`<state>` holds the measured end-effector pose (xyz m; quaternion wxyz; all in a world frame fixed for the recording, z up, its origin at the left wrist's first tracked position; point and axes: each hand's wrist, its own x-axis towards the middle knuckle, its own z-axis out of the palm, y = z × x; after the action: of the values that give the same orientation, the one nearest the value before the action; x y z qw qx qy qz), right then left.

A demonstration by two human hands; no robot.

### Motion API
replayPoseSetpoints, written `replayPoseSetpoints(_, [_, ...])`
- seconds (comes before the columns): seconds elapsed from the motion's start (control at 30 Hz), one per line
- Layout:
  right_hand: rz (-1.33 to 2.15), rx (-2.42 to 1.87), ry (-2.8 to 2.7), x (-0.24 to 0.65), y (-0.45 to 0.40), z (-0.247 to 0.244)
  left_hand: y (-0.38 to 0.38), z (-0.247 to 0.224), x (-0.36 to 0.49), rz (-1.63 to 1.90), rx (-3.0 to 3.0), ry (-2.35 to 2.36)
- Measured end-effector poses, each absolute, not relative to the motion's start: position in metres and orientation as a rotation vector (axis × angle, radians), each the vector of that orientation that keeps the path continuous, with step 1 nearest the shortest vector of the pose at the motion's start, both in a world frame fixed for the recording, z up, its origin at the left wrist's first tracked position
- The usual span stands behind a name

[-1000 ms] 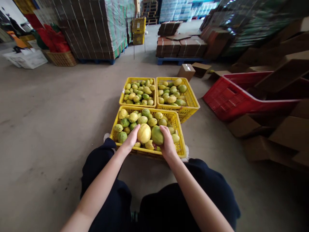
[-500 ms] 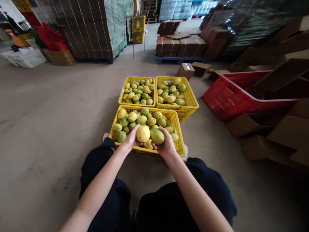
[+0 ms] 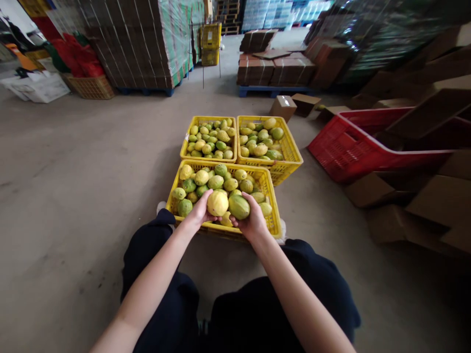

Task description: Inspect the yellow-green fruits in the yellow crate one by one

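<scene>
Over the front part of the near yellow crate (image 3: pixel 274 211), both hands hold fruit side by side. My left hand (image 3: pixel 201 212) is wrapped round a round yellow fruit (image 3: pixel 217 203). A longer green fruit (image 3: pixel 239 207) sits in my right hand (image 3: pixel 253 218), with the fingers curled beneath it. Several green and yellow fruits (image 3: pixel 215 182) lie in the crate below and beyond the hands. Touching its far side are a back left yellow crate (image 3: pixel 186 142) and a back right yellow crate (image 3: pixel 290 147), both holding similar fruit.
At the right stands a red crate (image 3: pixel 331 147) with cardboard boxes (image 3: pixel 434 196) in and around it. Flat cardboard stacks (image 3: pixel 275 68) rest on a blue pallet behind. A wrapped stack (image 3: pixel 128 44) stands at the back left. My knees flank the near crate.
</scene>
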<state>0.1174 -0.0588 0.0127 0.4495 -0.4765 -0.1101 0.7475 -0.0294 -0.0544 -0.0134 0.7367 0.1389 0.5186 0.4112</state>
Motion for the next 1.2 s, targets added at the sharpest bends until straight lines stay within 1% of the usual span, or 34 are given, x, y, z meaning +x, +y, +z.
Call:
replayPoseSetpoints(0.2, [1.813,-1.199,-0.321,0.117,-0.058,0.007,-0.054,-0.014,-0.027,0.894,0.321,1.204])
replayPoseSetpoints(0.3, [1.656,-1.192,-0.425,0.118,-0.058,0.004,-0.054,-0.014,-0.025,1.105,0.433,1.184])
replayPoseSetpoints(0.4, [1.515,-1.134,-0.576,0.12,-0.062,0.006,-0.056,-0.01,-0.023,1.384,0.647,0.975])
replayPoseSetpoints(0.53, [1.487,-0.967,-0.879,0.126,-0.066,0.013,-0.058,-0.003,-0.02,1.505,0.719,0.849])
replayPoseSetpoints(0.73, [1.513,-0.802,-1.169,0.13,-0.068,0.015,-0.06,-0.001,-0.024,1.737,0.778,0.987])
replayPoseSetpoints(0.83, [1.559,-0.791,-1.154,0.13,-0.069,0.018,-0.061,0.001,-0.028,1.742,0.761,1.01])
replayPoseSetpoints(1.03, [1.591,-0.78,-1.135,0.13,-0.071,0.022,-0.064,0.006,-0.029,1.704,0.514,0.958])
replayPoseSetpoints(1.2, [1.599,-0.757,-1.14,0.13,-0.071,0.02,-0.061,0.01,-0.028,1.687,0.523,0.939])
